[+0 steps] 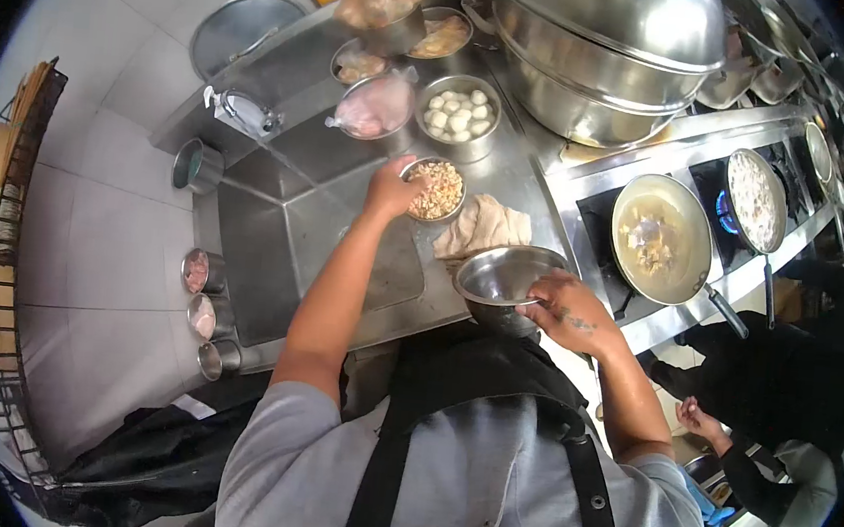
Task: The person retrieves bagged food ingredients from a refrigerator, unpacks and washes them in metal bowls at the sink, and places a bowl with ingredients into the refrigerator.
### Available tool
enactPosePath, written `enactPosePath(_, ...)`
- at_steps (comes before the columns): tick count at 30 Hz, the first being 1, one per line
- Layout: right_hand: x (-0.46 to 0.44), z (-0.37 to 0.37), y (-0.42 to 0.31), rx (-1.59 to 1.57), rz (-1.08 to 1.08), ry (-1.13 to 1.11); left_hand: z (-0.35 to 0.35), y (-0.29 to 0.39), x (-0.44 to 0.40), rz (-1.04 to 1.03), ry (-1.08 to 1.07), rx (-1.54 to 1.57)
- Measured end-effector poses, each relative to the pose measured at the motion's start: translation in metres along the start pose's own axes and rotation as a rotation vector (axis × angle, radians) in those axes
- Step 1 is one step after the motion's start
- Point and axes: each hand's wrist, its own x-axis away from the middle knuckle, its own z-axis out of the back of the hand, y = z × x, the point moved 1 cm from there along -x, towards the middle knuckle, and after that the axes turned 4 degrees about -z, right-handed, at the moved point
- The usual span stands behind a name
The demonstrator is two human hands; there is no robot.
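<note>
My left hand [393, 189] is closed on the left rim of a small metal bowl [464, 195] filled with chopped, light-brown food [436, 191]. Its thumb lies over the rim, while the other fingers are partly hidden. Closer to my body, my right hand [570, 315] grips the right rim of a wider metal mixing bowl [501, 276]. The inside that shows of this bowl is bare metal. A crumpled beige cloth [485, 229] lies between the two bowls. Just behind the small bowl stands a metal pot of white balls [458, 116].
A steel sink [342, 257] with a faucet [244, 112] lies left. Bagged pink meat [376, 104] stands behind it. Right are a large steamer [597, 98], a pan [660, 239] and another pan [754, 202] near a blue flame. A co-worker's hand [701, 420] shows lower right.
</note>
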Motion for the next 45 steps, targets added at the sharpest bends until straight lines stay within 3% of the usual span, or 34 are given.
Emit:
enactPosePath(5, 0.013, 0.001, 0.007, -0.013, 0.029, 0.052, 0.004, 0.018, 0.012, 0.131, 0.072, 0.253)
enactPosePath(7, 0.016, 0.001, 0.008, 0.031, 0.052, 0.096, 0.013, 0.041, 0.025, 0.048, 0.216, 0.025)
enactPosePath(8, 0.016, 0.001, 0.007, 0.030, 0.053, 0.094, 0.010, 0.034, 0.025, 0.050, 0.217, 0.024)
enactPosePath(10, 0.018, 0.004, 0.003, 0.021, 0.016, 0.091, 0.003, 0.022, 0.028, -0.102, 0.486, -0.037)
enactPosePath(11, 0.018, 0.005, 0.001, 0.024, 0.011, 0.087, 0.001, 0.017, 0.029, -0.098, 0.483, -0.032)
enactPosePath(13, 0.019, 0.006, -0.001, 0.014, 0.008, 0.103, 0.002, 0.011, 0.029, 0.200, 0.456, 0.107)
enactPosePath(14, 0.019, 0.006, -0.001, 0.019, 0.004, 0.102, 0.003, 0.014, 0.030, 0.201, 0.454, 0.114)
enactPosePath(17, 0.018, 0.003, 0.000, 0.028, 0.011, 0.125, 0.013, 0.030, 0.035, 0.162, 0.339, 0.050)
enactPosePath(19, 0.017, 0.001, 0.000, 0.060, -0.020, 0.118, 0.018, 0.041, 0.036, -0.195, 0.414, -0.333)
enactPosePath(20, 0.015, 0.001, -0.001, 0.064, -0.022, 0.114, 0.016, 0.034, 0.033, -0.190, 0.414, -0.328)
enactPosePath(23, 0.011, -0.001, -0.005, 0.048, -0.048, 0.134, 0.018, 0.019, 0.023, -0.014, 0.344, -0.089)
enactPosePath(25, 0.009, -0.001, -0.009, 0.048, -0.047, 0.158, 0.022, 0.010, 0.019, 0.430, -0.065, 0.340)
enactPosePath(30, -0.002, -0.001, -0.015, 0.074, -0.081, 0.191, 0.019, -0.012, 0.017, 0.460, -0.251, 0.547)
enactPosePath(33, -0.016, 0.000, -0.021, 0.128, -0.092, 0.222, 0.019, -0.018, 0.026, 0.506, -0.229, 0.676)
enactPosePath(37, -0.045, -0.008, -0.038, 0.299, -0.012, 0.321, 0.052, -0.036, 0.052, 0.520, 0.069, 0.925)
enactPosePath(43, -0.086, -0.061, 0.000, 0.312, 0.036, 0.347, 0.111, -0.081, 0.092, 0.521, 0.268, 0.978)
enactPosePath(45, -0.091, -0.070, 0.015, 0.375, 0.064, 0.264, 0.124, -0.087, 0.100, 0.526, 0.339, 0.922)
